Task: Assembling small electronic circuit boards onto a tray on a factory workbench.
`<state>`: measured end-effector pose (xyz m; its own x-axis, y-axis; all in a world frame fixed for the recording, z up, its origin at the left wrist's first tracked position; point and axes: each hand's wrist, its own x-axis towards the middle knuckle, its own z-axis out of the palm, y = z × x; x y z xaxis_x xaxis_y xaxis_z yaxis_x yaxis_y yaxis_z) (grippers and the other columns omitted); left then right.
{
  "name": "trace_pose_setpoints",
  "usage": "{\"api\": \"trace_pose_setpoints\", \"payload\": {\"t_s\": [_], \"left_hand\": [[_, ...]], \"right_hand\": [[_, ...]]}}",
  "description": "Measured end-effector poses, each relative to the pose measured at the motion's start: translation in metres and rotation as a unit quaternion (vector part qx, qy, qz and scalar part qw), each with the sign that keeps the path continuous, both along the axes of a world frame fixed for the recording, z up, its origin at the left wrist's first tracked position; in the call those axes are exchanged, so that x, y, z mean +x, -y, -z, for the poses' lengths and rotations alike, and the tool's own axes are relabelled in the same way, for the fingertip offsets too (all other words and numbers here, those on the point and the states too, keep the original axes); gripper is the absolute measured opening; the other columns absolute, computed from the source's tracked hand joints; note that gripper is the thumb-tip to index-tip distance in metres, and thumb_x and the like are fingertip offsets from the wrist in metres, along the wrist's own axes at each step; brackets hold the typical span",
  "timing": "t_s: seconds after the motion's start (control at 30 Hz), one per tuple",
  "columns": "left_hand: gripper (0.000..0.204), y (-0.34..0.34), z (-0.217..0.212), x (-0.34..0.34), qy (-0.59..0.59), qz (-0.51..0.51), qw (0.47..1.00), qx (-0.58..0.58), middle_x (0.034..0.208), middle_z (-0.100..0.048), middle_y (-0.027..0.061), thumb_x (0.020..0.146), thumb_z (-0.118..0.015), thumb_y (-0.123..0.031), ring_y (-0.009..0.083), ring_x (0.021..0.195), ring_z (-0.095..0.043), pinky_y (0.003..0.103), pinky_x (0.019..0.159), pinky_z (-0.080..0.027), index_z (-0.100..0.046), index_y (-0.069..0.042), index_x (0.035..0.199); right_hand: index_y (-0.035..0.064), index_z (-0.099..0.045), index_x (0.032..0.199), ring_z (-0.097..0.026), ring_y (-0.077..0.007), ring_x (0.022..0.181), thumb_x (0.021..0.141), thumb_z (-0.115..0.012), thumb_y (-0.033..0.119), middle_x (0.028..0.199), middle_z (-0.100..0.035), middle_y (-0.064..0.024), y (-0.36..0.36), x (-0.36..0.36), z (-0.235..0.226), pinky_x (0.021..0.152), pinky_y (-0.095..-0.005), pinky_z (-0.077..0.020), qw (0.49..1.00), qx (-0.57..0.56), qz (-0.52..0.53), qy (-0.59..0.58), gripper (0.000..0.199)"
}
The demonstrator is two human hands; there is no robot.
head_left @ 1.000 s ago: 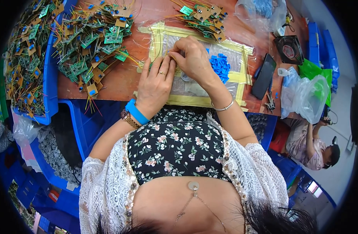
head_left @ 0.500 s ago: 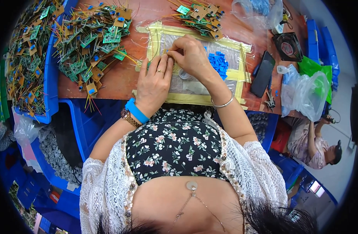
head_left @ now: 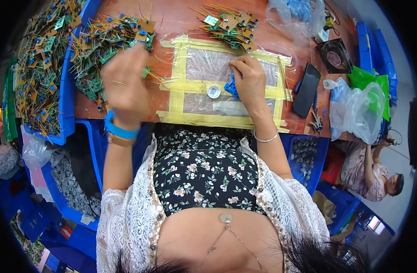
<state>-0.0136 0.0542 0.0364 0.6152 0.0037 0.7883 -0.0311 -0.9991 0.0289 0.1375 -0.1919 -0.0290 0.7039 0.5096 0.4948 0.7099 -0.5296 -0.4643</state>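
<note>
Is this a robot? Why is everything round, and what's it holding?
No robot: these are a person's bare left hand and right hand. One camera on the person's head looks down; its wide lens bends straight edges. On the reddish-brown table lie wired circuit boards, a black phone, a fan and a plastic sheet with yellow tape. The right hand is at small blue pieces; the left hand, blurry, is by the circuit boards. I can't tell whether either hand holds anything.
</note>
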Motion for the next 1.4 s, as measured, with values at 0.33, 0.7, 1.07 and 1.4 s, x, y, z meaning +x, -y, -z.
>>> {"api": "trace_pose_setpoints", "payload": {"t_s": [0.33,0.7,1.07,1.4], "left_hand": [[0.033,-0.008,-0.005,0.050,0.077,-0.053,0.992,-0.082,0.116,-0.068,0.0142,0.084,-0.069,-0.002,0.0347,0.114,-0.061,0.045,0.101,-0.046,-0.069,-0.005,0.117],[0.036,0.049,0.053,0.205,-0.263,0.160,0.939,-0.154,0.106,-0.069,0.0161,0.087,-0.066,-0.004,0.0384,0.099,-0.064,0.047,0.091,-0.050,-0.065,-0.004,0.122],[0.018,0.039,0.023,0.124,-0.035,0.162,0.937,-0.309,0.101,-0.069,0.0090,0.087,-0.071,0.000,0.0205,0.083,-0.069,0.030,0.076,-0.055,-0.073,-0.003,0.104],[0.035,0.055,0.057,0.009,-0.184,0.117,0.942,-0.254,0.097,-0.064,0.0103,0.077,-0.066,0.007,0.0305,0.095,-0.063,0.042,0.088,-0.051,-0.069,-0.004,0.110]], "right_hand": [[0.0037,-0.073,0.089,-0.067,-0.0304,0.086,0.079,-0.070,-0.002,0.091,-0.070,-0.0096,-0.005,-0.006,0.003,0.075,-0.0379,-0.0540,0.999,0.024,-0.027,-0.012,0.012],[0.0034,-0.073,0.091,-0.069,-0.0309,0.085,0.078,-0.068,-0.005,0.092,-0.072,-0.0102,-0.009,-0.009,0.002,0.075,-0.0375,-0.0552,0.998,0.027,-0.047,-0.030,0.016],[0.0018,-0.073,0.093,-0.069,-0.0307,0.085,0.078,-0.074,-0.001,0.096,-0.070,-0.0118,0.001,-0.007,-0.004,0.074,-0.0371,-0.0557,0.989,0.075,-0.008,-0.125,0.016],[0.0051,-0.074,0.087,-0.065,-0.0289,0.083,0.077,-0.079,0.008,0.085,-0.067,-0.0085,-0.005,-0.004,-0.002,0.073,-0.0389,-0.0520,0.999,0.006,-0.017,-0.050,0.011]]}}
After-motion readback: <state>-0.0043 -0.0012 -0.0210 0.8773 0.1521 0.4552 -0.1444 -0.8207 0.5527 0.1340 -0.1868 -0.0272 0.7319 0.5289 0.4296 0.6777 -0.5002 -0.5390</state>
